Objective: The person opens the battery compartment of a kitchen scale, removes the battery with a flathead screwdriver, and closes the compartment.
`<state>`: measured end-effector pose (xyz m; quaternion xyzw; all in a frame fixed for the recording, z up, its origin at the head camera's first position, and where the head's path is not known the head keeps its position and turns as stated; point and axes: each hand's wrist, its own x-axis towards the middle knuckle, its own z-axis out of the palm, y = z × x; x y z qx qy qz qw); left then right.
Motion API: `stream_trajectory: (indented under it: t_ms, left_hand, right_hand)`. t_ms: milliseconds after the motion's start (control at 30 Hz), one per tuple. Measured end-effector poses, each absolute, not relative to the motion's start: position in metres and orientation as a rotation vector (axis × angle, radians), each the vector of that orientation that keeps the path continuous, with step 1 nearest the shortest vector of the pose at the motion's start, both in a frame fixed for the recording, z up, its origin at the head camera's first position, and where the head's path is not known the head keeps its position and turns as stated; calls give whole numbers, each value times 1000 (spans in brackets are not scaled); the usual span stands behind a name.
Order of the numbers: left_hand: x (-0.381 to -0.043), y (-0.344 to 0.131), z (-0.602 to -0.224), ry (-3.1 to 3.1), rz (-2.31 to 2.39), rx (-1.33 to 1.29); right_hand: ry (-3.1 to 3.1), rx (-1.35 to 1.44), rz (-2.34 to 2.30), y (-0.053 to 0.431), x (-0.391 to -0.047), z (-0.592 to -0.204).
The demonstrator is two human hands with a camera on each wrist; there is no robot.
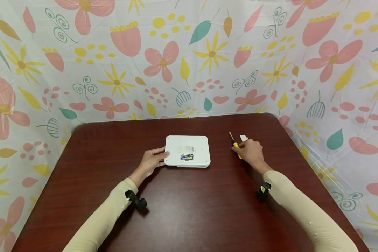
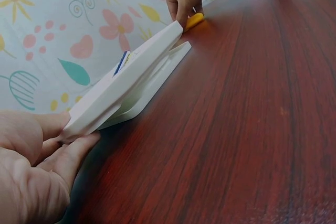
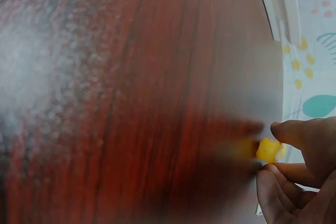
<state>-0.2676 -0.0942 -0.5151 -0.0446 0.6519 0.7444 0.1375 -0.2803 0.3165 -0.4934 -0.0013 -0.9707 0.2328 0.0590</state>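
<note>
Plastic probably, so light, stiff and kinda slick: best to hold the box [image 1: 196, 152] at table [image 1: 189, 206] center by its edge [image 2: 86, 126], pinched there in the left hand [image 1: 150, 160], and the screwdriver [image 1: 236, 144] to its right by the handle [image 3: 270, 151], gripped in the right hand [image 1: 252, 152].

Small print on a white device, none of it legible.
In the head view, a pale label [image 1: 186, 149] sits on the upturned face of the white device [image 1: 173, 145], carrying several short lines of fine print with a darker, bolder patch toward its right; all of it is too small to make out. Just below, what look like batteries [image 1: 187, 156] show blue, silver and yellow wrappers, any lettering on them blurred. In the left wrist view only a blue-and-yellow edge of these shows, likewise unreadable.
</note>
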Motion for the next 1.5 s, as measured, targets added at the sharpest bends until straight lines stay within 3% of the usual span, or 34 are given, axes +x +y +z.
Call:
stream_trajectory:
  t_ms: [467,700,1067,1500]
  left_hand:
    - [-268,-94,-515,1878,2163,-144]
    - [-268,-95,-515,1889,2147,-147]
    - [-268,-96,-517,1884,2150,-130]
    - [-269,-96,-518,1872,2175,-132]
  right_hand:
    - [-2918,32,636,316,-279,-483]
    - [-2911,122,620,309,-278,-450]
    - [-2956,581,666,261,-278,-397]
    - [-2906,1030,669,193,-279,-422]
